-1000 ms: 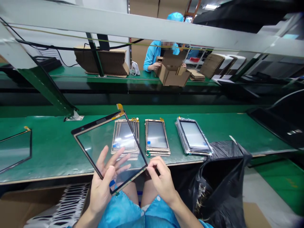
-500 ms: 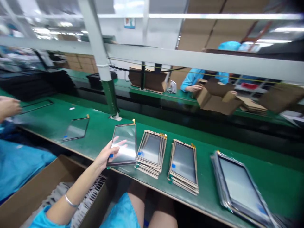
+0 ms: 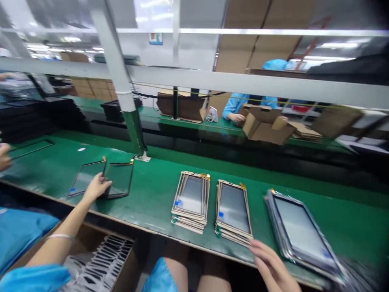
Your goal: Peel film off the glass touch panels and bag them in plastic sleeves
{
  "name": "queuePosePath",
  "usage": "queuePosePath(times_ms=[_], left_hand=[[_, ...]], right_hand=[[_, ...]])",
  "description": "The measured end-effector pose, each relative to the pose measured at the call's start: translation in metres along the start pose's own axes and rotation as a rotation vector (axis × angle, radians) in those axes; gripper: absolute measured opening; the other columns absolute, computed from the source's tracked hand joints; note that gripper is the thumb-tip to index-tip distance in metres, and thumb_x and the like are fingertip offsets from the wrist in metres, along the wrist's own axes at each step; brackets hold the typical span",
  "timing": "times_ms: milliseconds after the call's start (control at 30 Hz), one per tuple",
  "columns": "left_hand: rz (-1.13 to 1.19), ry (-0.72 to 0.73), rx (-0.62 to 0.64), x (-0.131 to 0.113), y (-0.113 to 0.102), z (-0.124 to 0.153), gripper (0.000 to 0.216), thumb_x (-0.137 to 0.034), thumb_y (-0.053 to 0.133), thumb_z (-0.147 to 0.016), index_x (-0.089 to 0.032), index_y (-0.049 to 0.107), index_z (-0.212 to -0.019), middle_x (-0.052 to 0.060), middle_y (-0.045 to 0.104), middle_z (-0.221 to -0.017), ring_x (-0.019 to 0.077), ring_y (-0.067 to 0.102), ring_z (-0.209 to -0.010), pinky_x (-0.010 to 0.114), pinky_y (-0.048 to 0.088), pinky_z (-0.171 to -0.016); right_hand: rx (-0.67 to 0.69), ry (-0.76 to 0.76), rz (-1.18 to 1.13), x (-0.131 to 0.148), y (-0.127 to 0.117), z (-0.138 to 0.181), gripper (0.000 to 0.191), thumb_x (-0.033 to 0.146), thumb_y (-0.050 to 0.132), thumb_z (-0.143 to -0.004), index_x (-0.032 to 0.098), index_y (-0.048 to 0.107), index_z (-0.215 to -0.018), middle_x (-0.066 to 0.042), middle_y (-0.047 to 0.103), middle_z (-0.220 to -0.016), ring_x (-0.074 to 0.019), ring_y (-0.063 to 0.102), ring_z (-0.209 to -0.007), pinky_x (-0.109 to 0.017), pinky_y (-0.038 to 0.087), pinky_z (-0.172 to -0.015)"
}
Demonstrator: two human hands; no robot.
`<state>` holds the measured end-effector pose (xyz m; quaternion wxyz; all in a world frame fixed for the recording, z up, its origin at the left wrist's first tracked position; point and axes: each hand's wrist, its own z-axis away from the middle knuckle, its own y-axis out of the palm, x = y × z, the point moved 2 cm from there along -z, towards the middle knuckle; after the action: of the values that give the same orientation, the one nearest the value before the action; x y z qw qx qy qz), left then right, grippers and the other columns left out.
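My left hand (image 3: 96, 187) reaches far to the left and rests on the near corner of a black-framed glass panel (image 3: 120, 179) lying flat on the green belt (image 3: 158, 194); its fingers curl over the edge. A second panel (image 3: 86, 177) lies just left of it. My right hand (image 3: 271, 266) hovers at the table's near edge with fingers stretched out and nothing in them, close to the middle stack of panels (image 3: 233, 213). Another stack (image 3: 191, 200) stands to its left, and a stack wrapped in film (image 3: 302, 234) lies to the right.
A cardboard box (image 3: 100, 259) with dark ribbed inserts sits below the table edge on the left. Another person's hand (image 3: 4, 156) and blue sleeve (image 3: 21, 233) are at far left. Across the line a worker in blue (image 3: 240, 106) handles a carton (image 3: 267, 126). A green post (image 3: 133, 129) stands on the belt.
My left hand has carried the glass panel leftward and laid it flat on the belt beside another panel. My right hand has come into view at the near edge. The view has swung left.
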<state>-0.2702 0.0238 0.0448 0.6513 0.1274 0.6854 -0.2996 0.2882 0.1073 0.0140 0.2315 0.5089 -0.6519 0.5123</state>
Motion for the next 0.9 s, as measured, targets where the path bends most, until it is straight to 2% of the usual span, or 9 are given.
queuePosePath(times_ms=[67, 133, 233, 300, 400, 567, 733, 800, 900], left_hand=[[-0.063, 0.127, 0.014, -0.009, 0.017, 0.007, 0.052, -0.019, 0.070, -0.076, -0.022, 0.050, -0.124, 0.000, 0.045, -0.141, 0.0341, 0.032, -0.134, 0.037, 0.041, -0.103], [-0.108, 0.239, 0.091, -0.013, 0.054, 0.018, 0.043, -0.023, 0.069, -0.077, -0.024, 0.055, -0.117, -0.003, 0.040, -0.145, 0.0321, 0.019, -0.140, 0.040, 0.025, -0.113], [-0.146, 0.339, 0.288, -0.005, 0.132, 0.042, 0.020, -0.026, 0.069, -0.075, -0.023, 0.067, -0.095, 0.005, 0.057, -0.131, 0.0305, 0.035, -0.134, 0.042, 0.016, -0.116], [-0.160, 0.346, 0.365, 0.004, 0.181, 0.056, 0.015, -0.029, 0.071, -0.074, -0.022, 0.069, -0.086, 0.010, 0.058, -0.129, 0.0317, 0.033, -0.135, 0.045, 0.013, -0.116], [-0.160, 0.295, 0.420, 0.012, 0.228, 0.065, 0.021, -0.034, 0.069, -0.077, -0.016, 0.068, -0.089, 0.012, 0.057, -0.129, 0.0323, 0.031, -0.135, 0.055, 0.009, -0.113], [-0.009, 0.212, 0.456, 0.001, 0.243, 0.074, 0.037, -0.036, 0.067, -0.077, -0.015, 0.062, -0.107, 0.013, 0.042, -0.142, 0.0319, 0.022, -0.139, 0.055, 0.012, -0.113], [0.259, 0.042, 0.728, -0.026, 0.245, 0.109, 0.071, -0.042, 0.067, -0.074, -0.021, 0.037, -0.136, 0.015, 0.051, -0.135, 0.0322, 0.051, -0.122, 0.047, 0.044, -0.098], [0.331, -0.056, 0.839, -0.034, 0.240, 0.127, 0.077, -0.040, 0.065, -0.077, -0.021, 0.028, -0.142, 0.018, 0.056, -0.130, 0.0314, 0.060, -0.112, 0.046, 0.049, -0.091], [0.396, -0.165, 0.929, -0.039, 0.221, 0.150, 0.078, -0.037, 0.062, -0.082, -0.022, 0.018, -0.145, 0.018, 0.054, -0.133, 0.0300, 0.059, -0.113, 0.042, 0.050, -0.090]], right_hand=[[0.111, -0.040, -0.034, 0.001, 0.029, -0.022, 0.033, 0.050, 0.050, -0.090, 0.024, 0.070, -0.088, -0.011, 0.066, -0.106, -0.0286, 0.063, -0.099, -0.040, 0.058, -0.079], [0.192, -0.096, -0.001, -0.001, 0.063, -0.049, 0.030, 0.041, 0.046, -0.093, 0.020, 0.066, -0.097, -0.013, 0.063, -0.110, -0.0261, 0.061, -0.103, -0.039, 0.056, -0.081], [0.203, -0.097, 0.232, -0.006, 0.108, -0.083, 0.024, 0.025, 0.049, -0.089, 0.013, 0.063, -0.104, -0.020, 0.058, -0.118, -0.0306, 0.055, -0.112, -0.048, 0.048, -0.092], [0.200, -0.076, 0.316, -0.005, 0.127, -0.092, 0.025, 0.018, 0.051, -0.086, 0.010, 0.062, -0.106, -0.023, 0.055, -0.122, -0.0362, 0.051, -0.115, -0.056, 0.042, -0.094], [0.217, -0.087, 0.379, 0.001, 0.141, -0.089, 0.027, 0.014, 0.054, -0.085, 0.009, 0.061, -0.110, -0.024, 0.053, -0.125, -0.0392, 0.048, -0.117, -0.059, 0.040, -0.092], [0.259, -0.084, 0.462, 0.006, 0.147, -0.079, 0.034, 0.015, 0.052, -0.087, 0.010, 0.057, -0.120, -0.020, 0.049, -0.132, -0.0318, 0.043, -0.123, -0.052, 0.030, -0.103], [0.184, 0.066, -0.032, -0.002, 0.142, -0.085, 0.025, 0.028, 0.057, -0.083, 0.016, 0.065, -0.103, -0.016, 0.052, -0.130, -0.0308, 0.037, -0.127, -0.051, 0.019, -0.108], [0.164, 0.122, -0.174, -0.008, 0.136, -0.090, 0.030, 0.044, 0.053, -0.085, 0.018, 0.065, -0.095, -0.014, 0.054, -0.127, -0.0291, 0.039, -0.125, -0.048, 0.022, -0.108], [0.195, 0.230, -0.348, -0.015, 0.123, -0.100, 0.061, 0.065, 0.027, -0.089, 0.016, 0.062, -0.097, -0.017, 0.060, -0.115, -0.0266, 0.054, -0.110, -0.042, 0.042, -0.091]])
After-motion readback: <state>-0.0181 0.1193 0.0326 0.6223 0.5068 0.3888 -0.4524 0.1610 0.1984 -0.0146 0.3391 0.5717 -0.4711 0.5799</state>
